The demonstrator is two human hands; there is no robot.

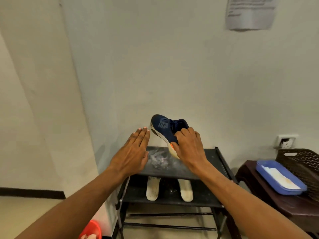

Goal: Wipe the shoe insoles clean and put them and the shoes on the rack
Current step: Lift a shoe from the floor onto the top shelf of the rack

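Head view: mid-frame, the right hand (187, 145) grips the blue shoe (164, 129), tilted over the top shelf of the rack (214, 156); the left hand (133, 152) hovers flat, fingers together; both insoles (152, 188) lie one shelf down. I'd set it sole-flat, steadying the toe

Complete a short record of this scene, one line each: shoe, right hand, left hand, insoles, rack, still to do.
shoe: navy, tilted toe-up near the wall, above the top shelf
right hand: grips the shoe at its heel end
left hand: flat, fingers straight, beside the toe, holding nothing
insoles: two, side by side on the second shelf
rack: dark, white smears on top
still to do: shoe not yet set down; only one in view
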